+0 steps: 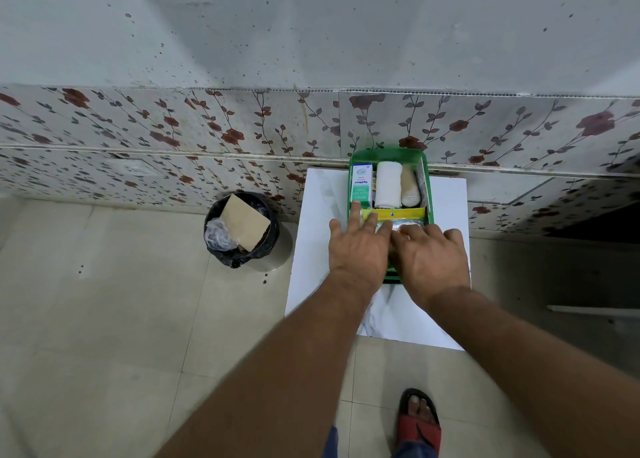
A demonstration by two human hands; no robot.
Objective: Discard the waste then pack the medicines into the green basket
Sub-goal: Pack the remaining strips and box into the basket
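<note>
The green basket (389,154) stands on a small white table (317,250) against the wall. Inside it stand a white-and-green medicine box (362,181), a white bandage roll (388,184) and a beige bandage roll (410,186), with a yellow box (401,213) and silver blister packs (403,225) lying in front of them. My left hand (358,250) lies flat over the basket's near left part, fingers spread. Beside it my right hand (431,253) presses on the blister packs at the near right. Both hands hide the basket's near half.
A round bin with a black liner (239,250) stands on the tiled floor left of the table, holding a brown cardboard piece (246,225) and crumpled clear plastic (218,238). A flowered wall panel runs behind. My sandalled foot (419,419) is below the table.
</note>
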